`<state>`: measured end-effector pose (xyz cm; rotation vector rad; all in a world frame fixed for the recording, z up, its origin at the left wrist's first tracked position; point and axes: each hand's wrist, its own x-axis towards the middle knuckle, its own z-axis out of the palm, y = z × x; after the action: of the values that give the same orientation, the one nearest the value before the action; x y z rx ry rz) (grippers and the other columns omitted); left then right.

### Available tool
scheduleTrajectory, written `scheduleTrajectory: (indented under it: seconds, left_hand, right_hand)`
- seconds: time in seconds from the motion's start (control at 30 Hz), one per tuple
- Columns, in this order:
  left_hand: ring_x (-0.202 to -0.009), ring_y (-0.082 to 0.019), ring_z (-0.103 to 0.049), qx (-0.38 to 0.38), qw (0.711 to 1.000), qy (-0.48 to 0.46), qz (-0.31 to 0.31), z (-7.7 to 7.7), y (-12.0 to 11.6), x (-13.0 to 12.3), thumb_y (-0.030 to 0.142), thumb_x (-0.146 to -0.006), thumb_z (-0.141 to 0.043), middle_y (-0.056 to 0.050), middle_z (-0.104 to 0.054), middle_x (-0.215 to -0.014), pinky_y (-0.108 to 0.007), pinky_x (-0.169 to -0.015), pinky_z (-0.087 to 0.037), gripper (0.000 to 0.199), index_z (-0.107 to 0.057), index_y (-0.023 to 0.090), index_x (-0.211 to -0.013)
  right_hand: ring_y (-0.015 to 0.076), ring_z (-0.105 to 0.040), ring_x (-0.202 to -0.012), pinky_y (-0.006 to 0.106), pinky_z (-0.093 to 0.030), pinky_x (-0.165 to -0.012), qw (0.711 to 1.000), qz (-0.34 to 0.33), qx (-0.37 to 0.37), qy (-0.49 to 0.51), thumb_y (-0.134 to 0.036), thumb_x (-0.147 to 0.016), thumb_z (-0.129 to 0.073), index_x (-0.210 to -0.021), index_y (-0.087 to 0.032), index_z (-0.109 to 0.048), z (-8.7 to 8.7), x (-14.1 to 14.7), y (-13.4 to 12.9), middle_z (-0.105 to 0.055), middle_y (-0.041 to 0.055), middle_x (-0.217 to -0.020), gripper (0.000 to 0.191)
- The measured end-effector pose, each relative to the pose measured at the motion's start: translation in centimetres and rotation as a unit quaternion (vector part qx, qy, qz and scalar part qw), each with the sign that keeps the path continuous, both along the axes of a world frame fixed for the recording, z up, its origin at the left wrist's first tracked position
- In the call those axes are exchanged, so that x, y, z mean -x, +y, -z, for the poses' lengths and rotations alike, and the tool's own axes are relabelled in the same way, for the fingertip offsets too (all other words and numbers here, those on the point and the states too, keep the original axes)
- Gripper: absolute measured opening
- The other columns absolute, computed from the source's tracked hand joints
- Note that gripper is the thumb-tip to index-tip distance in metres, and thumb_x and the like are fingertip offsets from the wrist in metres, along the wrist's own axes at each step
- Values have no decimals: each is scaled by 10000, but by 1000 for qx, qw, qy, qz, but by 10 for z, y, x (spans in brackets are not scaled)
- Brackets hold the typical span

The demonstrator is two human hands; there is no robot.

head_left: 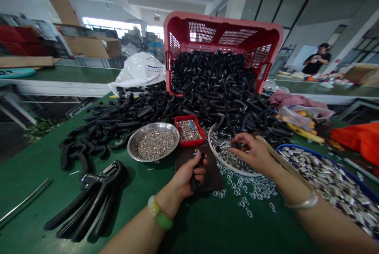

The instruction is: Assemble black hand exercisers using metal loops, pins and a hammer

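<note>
My left hand [191,175] is closed around a black plastic handle [194,182], its round open end pointing up, above a dark flat pad [214,175]. Over the white round tray [211,143], my right hand [250,152] pinches a small silver metal part [226,146] and something dark at the fingertips. Loose metal pieces lie in that tray, and small eyelet links [260,187] spill over the table in front of it. Between the hands and the heap stand a steel bowl [132,149] of tiny metal rings and a red box [191,142] of small pins.
A tipped red basket [225,19] pours black plastic parts [213,80] across the green table [142,206]. Joined black handles [91,202] and a metal rod [25,200] lie at left. At right are a blue-rimmed tray [310,152] of metal sleeves, bananas [306,133] and orange cloth [358,141]. A person [318,60] stands behind.
</note>
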<state>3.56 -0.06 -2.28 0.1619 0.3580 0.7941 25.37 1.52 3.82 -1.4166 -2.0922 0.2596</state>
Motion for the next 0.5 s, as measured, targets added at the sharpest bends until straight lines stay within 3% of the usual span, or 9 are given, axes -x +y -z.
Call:
scheduleTrajectory:
  seconds: [0.1,0.2,0.33,0.5]
  left_hand:
    - [-375,38,-323,15,1000,-4,4,2,0,2,344,-783,-550,33,-476,-668,-64,-320,-251,243,-506,111,-836]
    - [-365,34,-303,21,1000,-3,12,4,-1,4,369,-763,-569,45,-452,-613,-66,-320,-246,277,-495,104,-795]
    - [-375,13,-300,-86,995,53,-9,3,-4,2,353,-706,-634,66,-418,-561,-81,-344,-240,272,-470,145,-768]
    - [-366,-1,-252,-195,974,103,-58,0,-1,9,555,-644,-594,83,-343,-481,-105,-361,-229,435,-472,148,-738]
  right_hand:
    - [129,-576,-647,247,-457,-566,996,-54,-43,48,-367,-759,-556,-954,-197,-556,4,40,-16,-630,32,-829,259]
    - [128,-584,-637,253,-466,-586,992,-81,-90,31,-367,-758,-565,-913,-195,-585,8,62,-22,-643,26,-795,233]
    - [170,-595,-741,292,-470,-651,980,-91,-159,-71,-365,-787,-531,-939,-184,-596,6,70,-27,-647,59,-805,245]
    - [182,-559,-787,319,-470,-689,958,-123,-223,-129,-289,-850,-435,-1080,-152,-550,2,81,-42,-629,98,-840,292]
